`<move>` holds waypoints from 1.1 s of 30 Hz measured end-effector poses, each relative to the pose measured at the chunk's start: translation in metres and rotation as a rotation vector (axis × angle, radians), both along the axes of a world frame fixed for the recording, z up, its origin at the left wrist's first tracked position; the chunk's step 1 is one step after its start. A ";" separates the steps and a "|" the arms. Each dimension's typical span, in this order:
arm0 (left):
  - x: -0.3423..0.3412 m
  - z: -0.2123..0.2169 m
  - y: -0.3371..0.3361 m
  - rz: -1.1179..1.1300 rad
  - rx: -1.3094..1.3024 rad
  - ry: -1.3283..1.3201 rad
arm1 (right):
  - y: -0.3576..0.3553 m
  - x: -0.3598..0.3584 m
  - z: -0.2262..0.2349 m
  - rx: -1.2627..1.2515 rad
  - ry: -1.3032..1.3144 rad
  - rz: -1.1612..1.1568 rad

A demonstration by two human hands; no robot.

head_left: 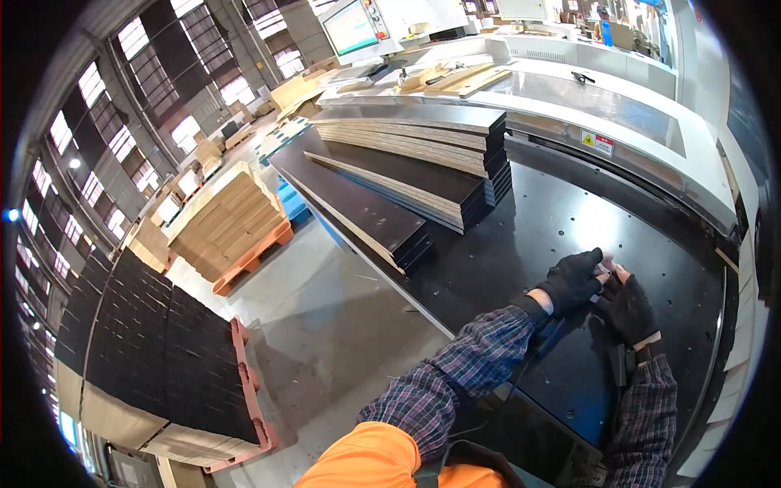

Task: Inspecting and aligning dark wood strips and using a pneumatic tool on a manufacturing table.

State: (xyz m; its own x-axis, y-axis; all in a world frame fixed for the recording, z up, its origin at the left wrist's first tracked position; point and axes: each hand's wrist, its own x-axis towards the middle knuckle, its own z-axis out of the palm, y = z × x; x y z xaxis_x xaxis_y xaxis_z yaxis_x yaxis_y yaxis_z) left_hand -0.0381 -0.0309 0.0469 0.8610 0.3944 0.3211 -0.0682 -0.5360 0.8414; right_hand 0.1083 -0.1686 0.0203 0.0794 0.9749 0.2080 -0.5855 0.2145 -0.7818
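Both my hands meet over the black machine table [488,281], which is dotted with small holes. My left hand [573,279], in a black glove with bare fingertips, is closed, its fingertips pinched near those of the other hand. My right hand [631,309], gloved the same way, is also closed with fingertips touching or almost touching the left's. Whatever small thing they may hold is hidden by the fingers. Left of my hands lie dark-faced boards with pale particleboard edges: a tall stack [423,130] at the back, a lower stack [407,180], and a short stack [358,203] nearest the table edge.
A white machine beam [634,163] with a warning label runs behind the table. Beyond it stand a monitor [351,31] and some wooden strips [468,80]. On the floor to the left are a pallet of dark boards [154,342] and a pallet of brown panels [232,215].
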 end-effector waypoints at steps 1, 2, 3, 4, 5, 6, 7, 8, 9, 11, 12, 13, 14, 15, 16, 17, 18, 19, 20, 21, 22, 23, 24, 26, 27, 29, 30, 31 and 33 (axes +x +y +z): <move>0.000 0.001 0.000 0.008 -0.005 0.011 | 0.000 -0.002 0.003 0.001 -0.019 0.003; -0.001 0.003 -0.001 0.016 -0.011 0.021 | 0.001 -0.003 0.004 0.002 -0.017 0.004; -0.002 0.004 -0.001 0.017 -0.010 0.023 | 0.002 -0.005 0.005 0.002 -0.028 -0.002; -0.002 0.007 -0.001 0.023 -0.011 0.067 | 0.001 -0.005 0.005 0.001 -0.041 -0.010; -0.003 0.010 -0.002 0.029 -0.012 0.112 | 0.001 -0.004 0.005 0.001 -0.042 -0.012; -0.002 0.010 -0.002 0.027 -0.012 0.111 | 0.001 -0.003 0.005 0.006 -0.057 -0.002; -0.003 0.009 -0.001 0.035 0.018 0.115 | 0.001 -0.002 0.004 0.014 -0.070 0.011; -0.003 0.008 0.000 0.043 0.049 0.118 | 0.001 0.000 0.002 0.016 -0.069 0.011; -0.003 0.007 0.001 0.043 0.051 0.119 | 0.003 0.003 -0.002 0.008 -0.069 0.019; 0.000 0.005 0.000 0.026 0.001 0.107 | 0.002 0.008 -0.007 -0.004 -0.072 0.013; 0.002 0.003 0.000 0.018 0.001 0.105 | 0.001 0.010 -0.008 -0.015 -0.069 0.009; 0.000 0.003 0.001 0.021 0.007 0.103 | 0.003 0.008 -0.007 -0.024 -0.061 0.015; -0.002 0.002 0.001 0.023 0.014 0.101 | 0.003 0.005 -0.005 -0.023 -0.057 0.017; -0.003 0.002 0.003 0.025 0.015 0.105 | 0.003 -0.001 0.000 -0.024 -0.065 -0.002; -0.002 0.003 0.003 0.034 0.065 0.110 | 0.001 -0.005 0.004 -0.027 -0.077 -0.027; -0.002 0.003 0.003 0.043 0.115 0.115 | 0.001 -0.004 0.005 -0.028 -0.078 -0.031; -0.001 0.004 0.002 0.040 0.114 0.114 | 0.000 -0.004 0.006 -0.019 -0.072 -0.017; 0.000 0.003 0.002 0.037 0.102 0.111 | 0.001 -0.003 0.005 -0.010 -0.065 -0.002; 0.000 0.003 0.002 0.035 0.091 0.108 | 0.001 -0.002 0.004 -0.010 -0.065 -0.003; 0.001 0.002 0.002 0.033 0.091 0.108 | 0.001 0.000 0.002 -0.006 -0.075 0.007; 0.001 0.002 0.002 0.024 0.071 0.105 | 0.002 0.001 0.001 -0.002 -0.084 0.019; 0.001 0.001 0.003 0.015 0.051 0.102 | 0.002 0.001 0.002 -0.002 -0.084 0.019; 0.002 0.000 0.003 0.015 0.051 0.102 | 0.001 -0.001 0.004 -0.009 -0.087 0.011; 0.002 0.000 0.003 0.006 0.026 0.088 | 0.000 -0.004 0.008 -0.016 -0.089 0.006; 0.001 -0.001 0.004 0.007 0.026 0.089 | 0.000 -0.006 0.009 -0.010 -0.097 -0.005; 0.001 -0.001 0.004 0.017 0.036 0.115 | 0.001 -0.006 0.009 -0.003 -0.105 -0.016; 0.001 -0.002 0.005 0.019 0.037 0.115 | 0.002 -0.005 0.007 -0.014 -0.096 -0.004; 0.001 -0.001 0.004 0.021 0.050 0.116 | 0.002 -0.003 0.006 -0.025 -0.089 0.006; 0.001 -0.001 0.004 0.022 0.064 0.115 | 0.002 -0.001 0.003 -0.030 -0.067 0.003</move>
State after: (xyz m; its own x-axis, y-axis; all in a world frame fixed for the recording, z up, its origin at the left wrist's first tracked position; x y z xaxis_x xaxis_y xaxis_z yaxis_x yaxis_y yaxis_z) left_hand -0.0370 -0.0266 0.0461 0.8849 0.3958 0.2456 0.0397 -0.5895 0.8068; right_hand 0.1074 -0.1670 0.0234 0.0634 0.9809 0.1838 -0.5320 0.1891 -0.8253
